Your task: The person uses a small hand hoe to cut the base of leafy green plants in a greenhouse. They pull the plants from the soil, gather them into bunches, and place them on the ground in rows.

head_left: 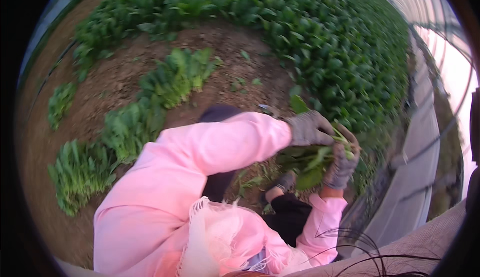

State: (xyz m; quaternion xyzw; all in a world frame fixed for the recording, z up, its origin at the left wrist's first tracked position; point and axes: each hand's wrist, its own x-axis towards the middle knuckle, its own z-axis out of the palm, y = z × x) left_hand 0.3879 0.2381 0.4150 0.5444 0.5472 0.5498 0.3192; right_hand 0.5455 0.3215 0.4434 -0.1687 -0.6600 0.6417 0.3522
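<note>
My left hand [310,127], in a grey glove at the end of a pink sleeve, reaches across to the right and grips the top of a bunch of leafy green plants [307,164]. Just below it, my right hand [342,167], also gloved in grey, clasps the same bunch from the right side near its stems. The bunch hangs low over the brown soil [235,47] at the edge of the growing bed. Part of the bunch is hidden behind both gloves.
A dense bed of leafy greens [325,37] fills the top and right. Several piles of cut greens [175,77] lie in a row on the bare soil at left. A grey strip [420,142] and the translucent greenhouse wall [450,62] run along the right.
</note>
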